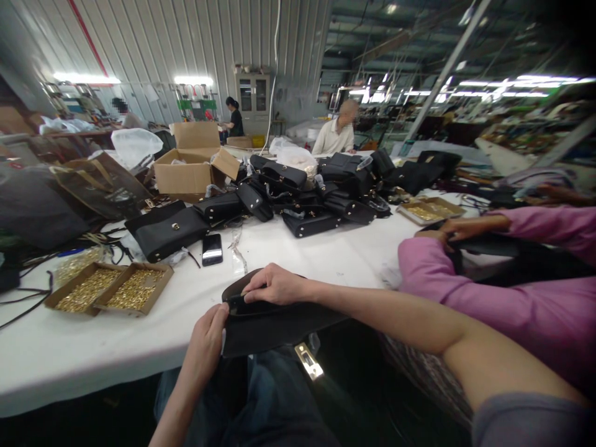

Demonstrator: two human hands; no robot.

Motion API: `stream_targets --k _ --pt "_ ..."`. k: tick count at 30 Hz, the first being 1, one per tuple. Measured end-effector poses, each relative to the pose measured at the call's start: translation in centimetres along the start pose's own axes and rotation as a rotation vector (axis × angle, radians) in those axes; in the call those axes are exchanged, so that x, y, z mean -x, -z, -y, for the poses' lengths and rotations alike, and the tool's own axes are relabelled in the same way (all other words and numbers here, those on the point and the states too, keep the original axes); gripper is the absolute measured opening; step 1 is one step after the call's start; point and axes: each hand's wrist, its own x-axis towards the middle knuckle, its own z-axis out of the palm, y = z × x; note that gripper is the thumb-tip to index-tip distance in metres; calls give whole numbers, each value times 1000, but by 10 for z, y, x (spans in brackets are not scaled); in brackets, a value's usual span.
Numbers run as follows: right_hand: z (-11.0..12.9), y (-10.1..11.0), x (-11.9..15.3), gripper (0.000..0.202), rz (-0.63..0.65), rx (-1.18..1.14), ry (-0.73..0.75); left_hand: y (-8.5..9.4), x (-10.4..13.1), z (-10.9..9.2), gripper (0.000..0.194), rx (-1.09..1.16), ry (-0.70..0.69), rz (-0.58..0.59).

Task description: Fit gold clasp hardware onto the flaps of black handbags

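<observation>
A black bag (274, 330) lies over the near table edge and my lap, with a gold clasp (308, 362) hanging at its lower side. My left hand (209, 329) grips the bag's left end, thumb on top and the other fingers hidden beneath it. Over the bag's opening, my right hand (274, 285) is closed, its fingertips pinching the black edge or a small part there; which one cannot be made out. The two hands are a short way apart.
Two cardboard trays of gold fittings (135, 288) sit at the left. A phone (212, 249) lies before a pile of black bags (298, 180) and an open carton (182, 171). At the right, a person's pink sleeves (488, 279) reach close to my right arm.
</observation>
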Motion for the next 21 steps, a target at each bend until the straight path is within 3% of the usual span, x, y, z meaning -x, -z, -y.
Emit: stream_targets --k 3,6,16,21 --pt "-2 -2 -1 24 -6 7 1 -7 2 7 41 -56 -117 -111" --pt "-3 -4 0 26 -5 19 10 -14 5 11 36 14 -137 -185" --pt "3 -12 0 20 -74 66 64 -19 11 11 32 136 -97 -157" --pt "4 -11 -2 22 6 69 52 -19 14 15 32 150 -85 -175"
